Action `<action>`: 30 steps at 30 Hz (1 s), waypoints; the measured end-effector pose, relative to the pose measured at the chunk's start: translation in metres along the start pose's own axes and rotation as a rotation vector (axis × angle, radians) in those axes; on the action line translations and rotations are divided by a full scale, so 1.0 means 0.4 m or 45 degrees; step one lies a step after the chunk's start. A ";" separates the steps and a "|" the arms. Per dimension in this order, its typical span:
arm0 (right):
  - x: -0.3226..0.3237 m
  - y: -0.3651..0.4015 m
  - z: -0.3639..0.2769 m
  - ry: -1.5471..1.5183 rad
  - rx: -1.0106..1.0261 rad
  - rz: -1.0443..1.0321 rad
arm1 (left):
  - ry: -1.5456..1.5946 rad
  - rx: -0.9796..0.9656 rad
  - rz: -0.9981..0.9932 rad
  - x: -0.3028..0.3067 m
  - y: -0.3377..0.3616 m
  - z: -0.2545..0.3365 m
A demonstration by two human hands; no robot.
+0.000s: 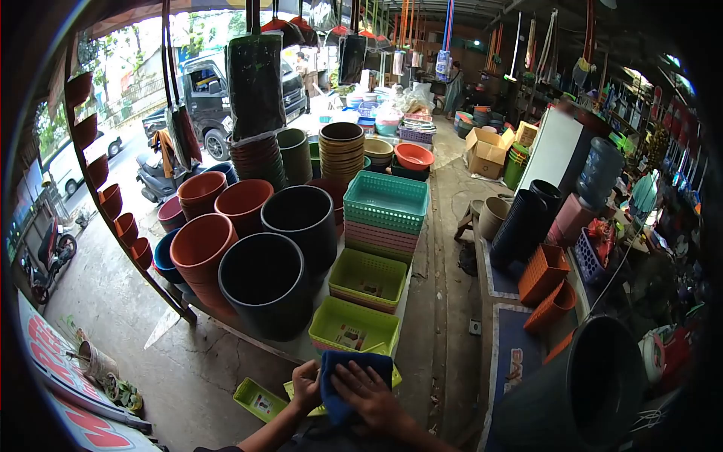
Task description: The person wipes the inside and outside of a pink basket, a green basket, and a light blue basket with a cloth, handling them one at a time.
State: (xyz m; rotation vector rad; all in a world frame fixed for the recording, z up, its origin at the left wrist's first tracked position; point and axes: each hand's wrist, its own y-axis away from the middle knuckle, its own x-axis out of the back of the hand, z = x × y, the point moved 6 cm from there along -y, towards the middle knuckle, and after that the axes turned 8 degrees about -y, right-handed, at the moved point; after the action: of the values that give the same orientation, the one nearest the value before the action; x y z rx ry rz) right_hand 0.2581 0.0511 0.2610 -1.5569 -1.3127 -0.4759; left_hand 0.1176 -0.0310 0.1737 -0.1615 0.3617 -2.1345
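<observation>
My left hand (305, 386) is closed at the left edge of a dark blue cloth (341, 403); its fingers are curled, and it seems to grip a green basket partly hidden behind the cloth. Spread over the cloth, my right hand (365, 390) presses it with fingers apart. Just beyond my hands stands a stack of lime green baskets (354, 324) with a label inside the top one. A small green tray (260, 399) lies low at the left of my left hand.
Black pots (263, 282) and terracotta pots (202, 245) crowd the display at the left. Teal baskets (386, 197) stand farther back. A large dark bin (595, 384) is at the lower right. Goods hang overhead. A person (454, 90) stands far back.
</observation>
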 end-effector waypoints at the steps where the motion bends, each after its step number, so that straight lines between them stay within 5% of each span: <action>1: 0.022 -0.005 0.025 -0.173 -0.114 0.026 | -0.044 0.007 0.014 0.009 0.001 0.017; 5: 0.074 0.035 0.159 -0.251 -0.563 0.220 | -0.040 0.012 0.060 0.022 -0.008 0.055; 7: 0.069 0.078 0.232 -0.608 -0.561 0.446 | -0.049 0.026 0.050 0.016 -0.006 0.047; 9: 0.029 0.111 0.269 -1.159 -1.054 0.300 | -0.003 0.023 0.039 0.003 -0.009 0.035; 13: 0.079 0.042 0.183 -0.549 -0.680 0.440 | 0.078 0.085 0.071 -0.010 -0.016 0.016; 15: 0.080 -0.004 0.108 -0.295 -0.594 0.212 | 0.069 0.115 0.074 -0.019 -0.018 0.004; 18: 0.039 -0.052 0.036 -0.430 -0.385 0.043 | 0.139 0.161 0.016 -0.032 -0.027 -0.023; 23: 0.020 -0.093 -0.008 0.168 -0.368 -0.061 | 0.066 0.077 -0.109 -0.018 -0.061 -0.026; 30: -0.123 -0.020 0.052 0.286 -0.319 -0.046 | 0.421 0.601 -0.307 -0.054 -0.044 0.017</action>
State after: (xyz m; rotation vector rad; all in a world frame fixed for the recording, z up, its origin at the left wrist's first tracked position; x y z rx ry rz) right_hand 0.2285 0.0434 0.2164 -1.6301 -1.1423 -0.8397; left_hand 0.1174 -0.0054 0.1864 0.4430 0.0165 -2.4244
